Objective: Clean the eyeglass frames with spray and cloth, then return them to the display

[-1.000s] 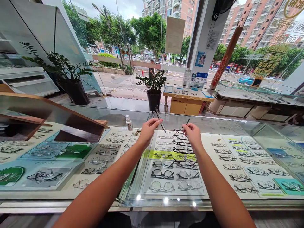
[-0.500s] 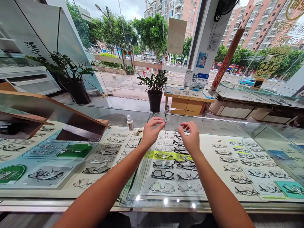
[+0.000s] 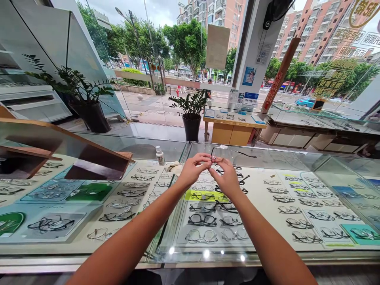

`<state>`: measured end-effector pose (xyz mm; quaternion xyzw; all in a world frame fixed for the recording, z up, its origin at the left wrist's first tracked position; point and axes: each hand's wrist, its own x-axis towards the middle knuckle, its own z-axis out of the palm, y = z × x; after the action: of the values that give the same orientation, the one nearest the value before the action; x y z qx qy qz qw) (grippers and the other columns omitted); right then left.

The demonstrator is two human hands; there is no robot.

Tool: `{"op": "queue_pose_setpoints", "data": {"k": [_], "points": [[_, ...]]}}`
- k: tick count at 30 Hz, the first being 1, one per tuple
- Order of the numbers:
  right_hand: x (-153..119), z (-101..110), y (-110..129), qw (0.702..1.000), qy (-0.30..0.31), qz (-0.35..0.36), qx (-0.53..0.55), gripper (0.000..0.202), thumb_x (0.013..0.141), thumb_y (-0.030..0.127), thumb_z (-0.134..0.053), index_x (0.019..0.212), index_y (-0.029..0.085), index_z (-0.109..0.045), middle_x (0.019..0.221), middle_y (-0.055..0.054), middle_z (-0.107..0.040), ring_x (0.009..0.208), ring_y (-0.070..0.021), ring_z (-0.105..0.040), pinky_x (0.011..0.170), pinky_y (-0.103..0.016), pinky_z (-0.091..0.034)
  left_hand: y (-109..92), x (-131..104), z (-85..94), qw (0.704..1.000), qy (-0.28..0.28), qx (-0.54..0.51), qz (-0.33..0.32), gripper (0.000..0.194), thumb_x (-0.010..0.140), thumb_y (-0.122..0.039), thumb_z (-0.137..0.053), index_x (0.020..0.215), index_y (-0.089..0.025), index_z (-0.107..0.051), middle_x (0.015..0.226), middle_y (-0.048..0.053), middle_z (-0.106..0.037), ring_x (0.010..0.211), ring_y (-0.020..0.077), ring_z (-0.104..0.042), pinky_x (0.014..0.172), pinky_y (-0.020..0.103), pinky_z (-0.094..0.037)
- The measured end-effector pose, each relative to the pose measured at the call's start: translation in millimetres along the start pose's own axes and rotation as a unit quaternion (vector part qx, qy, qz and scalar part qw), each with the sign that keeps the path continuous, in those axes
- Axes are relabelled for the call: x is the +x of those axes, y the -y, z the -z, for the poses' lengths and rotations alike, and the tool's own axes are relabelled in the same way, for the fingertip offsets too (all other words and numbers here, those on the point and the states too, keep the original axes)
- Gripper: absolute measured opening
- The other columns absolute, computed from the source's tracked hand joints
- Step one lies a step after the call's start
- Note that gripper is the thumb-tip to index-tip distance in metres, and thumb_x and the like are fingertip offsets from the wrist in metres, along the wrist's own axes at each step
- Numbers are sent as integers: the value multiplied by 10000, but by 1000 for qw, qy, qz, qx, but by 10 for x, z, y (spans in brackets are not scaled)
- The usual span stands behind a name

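Observation:
A thin dark pair of eyeglasses [image 3: 247, 154] is held up over the glass counter, one temple arm reaching out to the right. My left hand [image 3: 192, 171] pinches it from the left, thumb and fingers pressed together. From the right, my right hand [image 3: 226, 176] also closes on it, its fingertips meeting those of the left. Something small and pinkish shows between the fingertips, too small to make out. The fingers hide much of the frame front. Below the hands, rows of eyeglasses [image 3: 202, 220] lie inside the glass display case [image 3: 279, 152].
On the counter left of my hands stand a small white bottle [image 3: 160, 156] and a crumpled pale cloth [image 3: 174, 168]. A wooden tray-like stand [image 3: 97, 156] juts in at the left. Beyond the counter are a potted plant [image 3: 191, 126] and a wooden table [image 3: 234, 133].
My right hand has moved left to meet my left hand and now grips the eyeglasses too. The eyeglasses have shifted a little to the right. The view has moved slightly.

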<state>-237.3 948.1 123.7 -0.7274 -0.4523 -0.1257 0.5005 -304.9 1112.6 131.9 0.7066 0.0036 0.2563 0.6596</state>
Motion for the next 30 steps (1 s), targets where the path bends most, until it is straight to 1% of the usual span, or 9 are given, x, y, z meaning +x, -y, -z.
{"op": "queue_pose_setpoints", "data": {"k": [4,8,11,14,18,21,23,26,30], "points": [[-2,-16,-18,1000,-4,-12,-10,272,989,344,-660,1220,237,-755,1238,-106,-780,1190,-296,-675,1086,-486,-510,-34,-18,-20,1000,4,10,-4,217,792,-447,-845,813,-231,-833,1191,120,-733,1166,306,-670,1001,445,-517],[1,0,-20,1000,-1,-19,-7,337,1012,355,-609,1303,247,-738,1297,-122,-758,1238,-301,-676,1097,-478,-513,-108,-12,36,988,-36,138,-66,221,872,-452,-775,957,-256,-831,1198,92,-741,1184,292,-660,1084,447,-477],[8,44,-8,999,-13,-33,1,370,1021,360,-585,1341,239,-727,1300,-124,-753,1267,-303,-662,1111,-476,-501,-133,48,218,956,-152,229,-105,259,939,-422,-690,1107,-243,-773,1224,91,-716,1211,289,-632,1095,441,-462],[22,104,5,998,-33,-44,4,358,1024,384,-569,1300,236,-742,1280,-126,-742,1255,-314,-652,1107,-486,-493,-94,149,505,887,-337,295,-113,393,920,-325,-685,1298,-224,-651,1350,123,-620,1291,295,-573,1162,447,-411],[48,183,-6,997,-62,-38,14,305,1030,399,-554,1195,232,-747,1246,-126,-735,1229,-315,-651,1105,-491,-481,103,292,912,816,-471,335,-10,780,812,-268,-761,1500,-192,-400,1554,218,-439,1469,362,-423,1230,530,-315],[63,226,-25,996,-77,-32,15,280,1041,392,-541,1165,229,-731,1246,-123,-737,1236,-308,-648,1113,-492,-468,339,361,1152,825,-441,324,140,875,700,-223,-816,1451,-174,-370,1542,291,-450,1484,469,-389,1182,633,-300],[69,246,-27,996,-83,-30,18,282,1048,393,-531,1169,227,-723,1253,-125,-737,1239,-305,-645,1112,-496,-464,483,373,1261,840,-405,297,203,754,664,-172,-817,1316,-190,-439,1379,289,-585,1399,499,-479,1126,675,-314],[74,268,-2,995,-91,-28,29,293,1055,403,-519,1181,231,-721,1245,-126,-734,1234,-302,-643,1102,-496,-468,600,343,1344,851,-385,283,217,447,718,-170,-767,1066,-217,-491,1103,223,-686,1268,489,-574,1073,697,-324],[79,291,65,993,-100,-27,52,309,1066,421,-496,1173,247,-727,1248,-113,-731,1235,-294,-641,1107,-491,-466,539,312,1312,876,-360,283,155,249,848,-230,-642,1041,-221,-485,1113,173,-663,1200,400,-603,1052,591,-389]]}}
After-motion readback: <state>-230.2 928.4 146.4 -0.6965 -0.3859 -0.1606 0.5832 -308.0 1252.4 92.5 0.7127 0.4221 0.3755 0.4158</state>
